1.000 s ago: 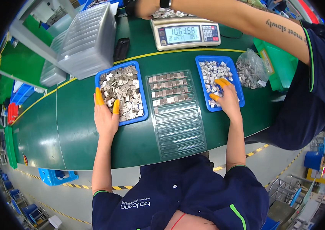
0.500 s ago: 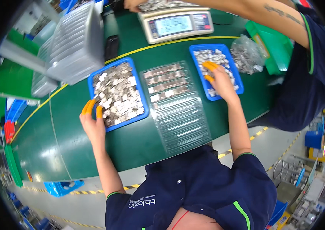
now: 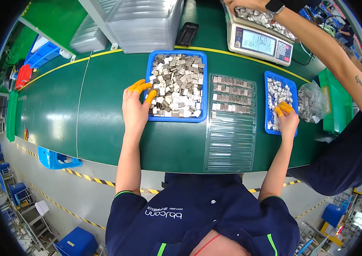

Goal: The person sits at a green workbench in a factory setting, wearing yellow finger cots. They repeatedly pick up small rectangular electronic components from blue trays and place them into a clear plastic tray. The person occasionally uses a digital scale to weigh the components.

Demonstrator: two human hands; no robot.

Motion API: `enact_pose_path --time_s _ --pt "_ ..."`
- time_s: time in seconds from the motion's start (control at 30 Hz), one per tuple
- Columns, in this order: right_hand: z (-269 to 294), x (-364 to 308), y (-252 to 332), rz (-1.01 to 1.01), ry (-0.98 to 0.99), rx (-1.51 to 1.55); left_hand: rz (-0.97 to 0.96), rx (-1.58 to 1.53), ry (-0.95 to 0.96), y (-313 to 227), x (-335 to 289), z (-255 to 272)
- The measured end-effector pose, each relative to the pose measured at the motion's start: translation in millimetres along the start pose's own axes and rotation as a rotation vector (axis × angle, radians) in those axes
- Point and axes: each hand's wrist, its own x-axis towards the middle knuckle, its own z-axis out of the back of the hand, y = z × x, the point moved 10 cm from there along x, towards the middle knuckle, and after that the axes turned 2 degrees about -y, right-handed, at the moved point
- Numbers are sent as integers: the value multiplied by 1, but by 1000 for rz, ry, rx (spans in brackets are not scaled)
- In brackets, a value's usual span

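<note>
My left hand (image 3: 136, 106), with yellow finger covers, is at the left rim of a large blue tray (image 3: 204, 98) heaped with small flat metal pieces (image 3: 176, 83). Its thumb and fingers stand apart at the heap's edge. Over on the right, my right hand (image 3: 289, 123) reaches into a smaller blue tray (image 3: 268, 102) of small silvery-white pieces (image 3: 280, 90). Its covered fingertips are drawn together among them; what lies between them is too small to tell. Between the trays lies a clear ridged plastic tray (image 3: 228, 147), with several far rows holding metal pieces (image 3: 232, 97).
A co-worker's arm (image 3: 317, 40) reaches over a weighing scale (image 3: 260, 42) loaded with metal pieces. A plastic bag of parts (image 3: 311, 102) and a green bin (image 3: 336, 102) sit at right. Stacked clear trays (image 3: 140, 25) and a black holder (image 3: 187, 34) stand at the back.
The view has turned, shifting the table across the picture. My right hand has moved nearer within the small tray, its fingers closing together. My left hand stays at the large tray's left rim.
</note>
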Motion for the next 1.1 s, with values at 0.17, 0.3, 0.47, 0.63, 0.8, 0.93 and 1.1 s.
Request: enact_pose_path --time_s 0.17,0.3,0.47,0.63,0.8,0.93,1.1 --pt "23 -7 10 60 -176 128 -33 -14 -39 -5 -2 -2" --pt "54 -13 -8 122 -396 197 -78 -100 -62 -16 -1 -1" --pt "46 -39 -6 -294 -273 745 208 -677 -3 4 -7 -12" --pt "9 -70 71 -180 83 984 372 -1123 179 -48 -41 -39" --pt "-37 -102 132 -134 384 1046 346 -1320 488 -114 -79 -78" --pt "-51 -114 143 -151 503 1125 398 -1243 567 -132 -98 -86" --pt "-52 -117 138 -157 472 1131 444 -1200 582 -131 -102 -93"
